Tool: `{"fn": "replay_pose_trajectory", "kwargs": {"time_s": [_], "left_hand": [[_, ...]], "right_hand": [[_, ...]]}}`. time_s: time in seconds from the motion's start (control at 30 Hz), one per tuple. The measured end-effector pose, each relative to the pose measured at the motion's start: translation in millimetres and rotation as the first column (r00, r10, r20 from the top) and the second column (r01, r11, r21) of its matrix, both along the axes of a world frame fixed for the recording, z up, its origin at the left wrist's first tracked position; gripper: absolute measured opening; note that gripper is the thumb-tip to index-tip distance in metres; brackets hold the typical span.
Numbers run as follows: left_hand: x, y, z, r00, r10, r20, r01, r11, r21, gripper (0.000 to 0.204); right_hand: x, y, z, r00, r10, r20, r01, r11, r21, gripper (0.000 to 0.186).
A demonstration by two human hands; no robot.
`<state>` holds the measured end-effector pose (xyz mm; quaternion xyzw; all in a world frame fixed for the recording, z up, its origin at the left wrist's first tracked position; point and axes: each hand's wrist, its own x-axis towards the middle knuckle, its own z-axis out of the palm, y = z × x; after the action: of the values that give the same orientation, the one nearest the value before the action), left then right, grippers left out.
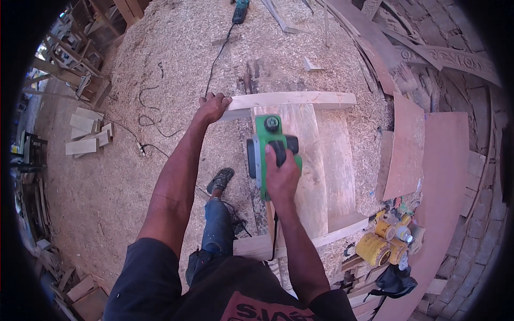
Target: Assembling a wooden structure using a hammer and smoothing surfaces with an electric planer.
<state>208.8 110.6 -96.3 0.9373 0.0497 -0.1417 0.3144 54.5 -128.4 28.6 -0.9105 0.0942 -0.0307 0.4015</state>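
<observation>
A green electric planer (263, 125) with a black front knob sits on the left part of a wooden frame. My right hand (284, 179) wraps round its black rear handle. Wide pale boards (310, 171) lie between the frame's far rail (294, 100) and its near rail (342, 230). My left hand (214, 106) grips the left end of the far rail, with its fingers curled over the wood. The planer's underside is hidden, so I cannot tell whether its sole touches the wood.
Shavings cover the floor (176, 69). A teal power tool (241, 12) lies at the far side with its cord trailing nearer. Offcuts (85, 134) are piled at left. Yellow containers (373, 249) stand right of the frame, near leaning brown panels (407, 144). My foot (220, 181) is left of the frame.
</observation>
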Motion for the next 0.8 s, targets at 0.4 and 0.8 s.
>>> {"fn": "replay_pose_trajectory", "kwargs": {"time_s": [0.4,0.8], "left_hand": [[-8,-6,27,0.997,-0.071,-0.010,0.072,0.997,0.018,0.056],[4,-6,12,0.997,0.045,-0.056,-0.048,0.998,-0.041,0.058]], "right_hand": [[91,38,2,0.999,-0.022,0.043,0.026,0.997,-0.072,0.056],[146,54,10,0.998,-0.030,0.063,0.034,0.997,-0.075,0.058]]}}
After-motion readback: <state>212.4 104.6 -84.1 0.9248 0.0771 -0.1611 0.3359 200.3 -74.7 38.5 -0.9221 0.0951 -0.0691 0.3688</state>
